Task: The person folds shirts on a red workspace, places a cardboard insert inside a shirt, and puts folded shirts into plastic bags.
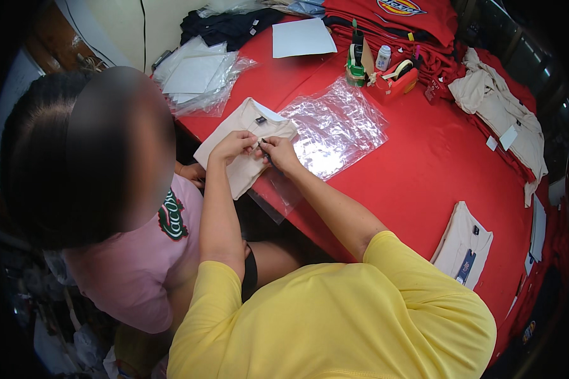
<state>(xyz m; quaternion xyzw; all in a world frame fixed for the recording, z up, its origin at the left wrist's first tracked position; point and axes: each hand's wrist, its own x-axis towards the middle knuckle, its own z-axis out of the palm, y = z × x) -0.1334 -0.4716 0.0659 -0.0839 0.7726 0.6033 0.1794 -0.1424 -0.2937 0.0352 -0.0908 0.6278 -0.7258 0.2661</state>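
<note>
A folded cream T-shirt (224, 129) lies near the table's left edge, its collar turned away from me and a dark neck label inside. My left hand (232, 145) is over the shirt front, fingertips pinched together. Close beside it, my right hand (281, 153) has its fingers closed too, with a small dark item partly showing under them. The fingertips of both hands almost meet below the collar. What they pinch is too small to make out. A clear plastic bag (344, 126) lies flat to the right of the shirt.
Someone in a pink shirt (142, 265) sits close on my left. Across the red table (385, 189) are a tape dispenser (399, 72), a white bottle (383, 58), stacked red garments (392, 25), cream garments (502, 107) and another folded cream shirt (463, 237) with a dark hang tag.
</note>
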